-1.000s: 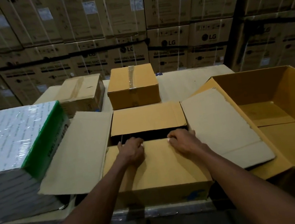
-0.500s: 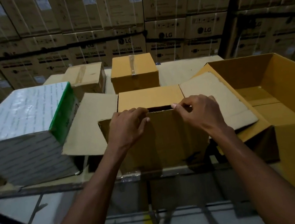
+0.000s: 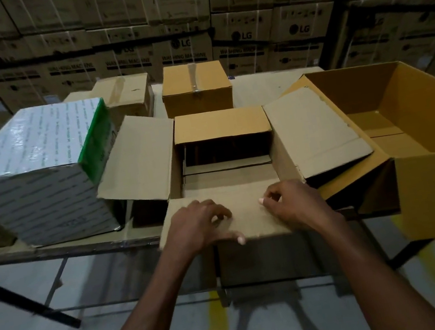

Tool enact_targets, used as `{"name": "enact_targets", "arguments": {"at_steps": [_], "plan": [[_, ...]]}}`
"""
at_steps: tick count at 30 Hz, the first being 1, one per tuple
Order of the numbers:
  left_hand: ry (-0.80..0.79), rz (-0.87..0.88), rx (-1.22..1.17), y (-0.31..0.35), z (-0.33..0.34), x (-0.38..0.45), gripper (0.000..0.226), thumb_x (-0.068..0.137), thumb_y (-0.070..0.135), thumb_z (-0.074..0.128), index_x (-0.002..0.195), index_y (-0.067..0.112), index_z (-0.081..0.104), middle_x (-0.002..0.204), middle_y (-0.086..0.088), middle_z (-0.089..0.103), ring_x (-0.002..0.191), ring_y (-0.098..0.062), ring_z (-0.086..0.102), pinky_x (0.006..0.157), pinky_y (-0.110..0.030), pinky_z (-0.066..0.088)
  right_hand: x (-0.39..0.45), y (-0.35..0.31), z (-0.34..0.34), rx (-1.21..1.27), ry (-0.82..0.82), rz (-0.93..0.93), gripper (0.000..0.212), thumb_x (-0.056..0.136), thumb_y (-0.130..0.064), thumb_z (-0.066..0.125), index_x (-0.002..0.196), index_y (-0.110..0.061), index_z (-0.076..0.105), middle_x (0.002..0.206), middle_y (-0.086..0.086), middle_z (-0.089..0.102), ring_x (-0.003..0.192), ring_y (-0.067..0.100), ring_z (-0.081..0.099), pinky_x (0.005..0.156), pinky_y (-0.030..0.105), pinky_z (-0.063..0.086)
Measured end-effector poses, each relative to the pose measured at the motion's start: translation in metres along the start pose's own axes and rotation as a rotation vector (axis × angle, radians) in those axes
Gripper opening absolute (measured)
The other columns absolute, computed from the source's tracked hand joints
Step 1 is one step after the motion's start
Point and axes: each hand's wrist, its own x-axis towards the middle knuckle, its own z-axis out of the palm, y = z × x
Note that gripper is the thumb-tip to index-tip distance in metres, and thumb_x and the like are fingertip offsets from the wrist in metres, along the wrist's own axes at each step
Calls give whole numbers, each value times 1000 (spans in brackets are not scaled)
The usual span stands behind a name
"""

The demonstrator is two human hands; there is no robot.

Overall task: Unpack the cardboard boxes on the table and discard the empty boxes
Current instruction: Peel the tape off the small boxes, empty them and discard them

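The open brown cardboard box (image 3: pixel 227 160) sits at the tabletop's (image 3: pixel 52 248) 6 o'clock edge. Left hand (image 3: pixel 200 225) and right hand (image 3: pixel 297 203) grip its near flap (image 3: pixel 247 211), fingers curled. Folding it fully down should expose the contents for lifting.

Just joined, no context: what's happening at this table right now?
A person is opening the middle cardboard box at the table's near edge. Both hands rest on its near flap, folded toward them: left hand with its thumb at the flap's edge, right hand with fingers curled. The side and far flaps are open. Inside looks dark; contents unclear. Two taped boxes wait behind, and a big open box sits right.
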Motion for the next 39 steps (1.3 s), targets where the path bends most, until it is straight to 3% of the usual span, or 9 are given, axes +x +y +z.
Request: {"name": "enact_targets", "arguments": {"at_steps": [5, 8, 16, 19, 23, 27, 34, 39], "plan": [[-36, -113, -141, -5, 30, 10, 48, 89, 65, 59, 126, 34, 64, 121, 10, 65, 96, -7, 62, 79, -31, 53, 13, 1, 28, 48, -116, 14, 26, 96, -55, 59, 101, -33, 72, 94, -12, 70, 82, 7, 64, 77, 36, 57], [-39, -130, -218, -14, 41, 30, 39, 94, 51, 62, 126, 29, 63, 124, 6, 64, 99, -6, 58, 72, -22, 44, 31, 3, 38, 66, -151, 29, 21, 97, -51, 61, 95, -33, 69, 84, -10, 69, 78, 7, 65, 74, 34, 56], [177, -155, -191, -34, 50, 105, 31, 93, 55, 58, 109, 32, 72, 102, 13, 68, 87, -6, 60, 71, -29, 50, 103, 10, 33, 149, 32, -11, 20, 94, -50, 61, 104, -36, 72, 98, -17, 70, 86, 5, 63, 70, 28, 49], [210, -161, -190, -38, 50, 135, 34, 94, 57, 54, 105, 31, 73, 100, 14, 69, 89, -5, 60, 72, -31, 50, 135, 13, 28, 155, 31, -43, 25, 96, -49, 61, 116, -36, 70, 109, -15, 70, 91, 6, 64, 70, 26, 48], [114, -180, -265, -45, 55, 180, 48, 95, 63, 44, 119, 29, 69, 116, 11, 70, 104, -10, 64, 82, -34, 54, 188, 21, 28, 110, -70, -87, 46, 98, -43, 63, 140, -26, 59, 139, -1, 60, 117, 19, 62, 89, 35, 52], [15, -196, -262, -53, 59, 224, 49, 102, 47, 48, 143, 21, 53, 142, -3, 58, 124, -23, 58, 96, -39, 50, 239, 23, 34, 31, -173, -79, 62, 95, -39, 67, 151, -24, 47, 153, 3, 48, 133, 26, 52, 103, 43, 50], [-50, -239, -192, -87, 67, 296, 58, 101, 39, 48, 154, 17, 39, 158, -7, 39, 142, -27, 40, 111, -46, 41, 299, 30, 51, -102, -266, -51, 72, 96, -41, 65, 158, -21, 34, 167, 1, 23, 144, 32, 37, 113, 46, 39], [100, -242, -158, -101, 59, 312, 69, 101, 44, 48, 160, 19, 24, 164, -7, 27, 150, -27, 27, 117, -46, 35, 313, 32, 55, -70, -170, -44, 84, 98, -39, 64, 164, -30, 12, 171, 1, 8, 146, 35, 31, 114, 50, 35]]}}
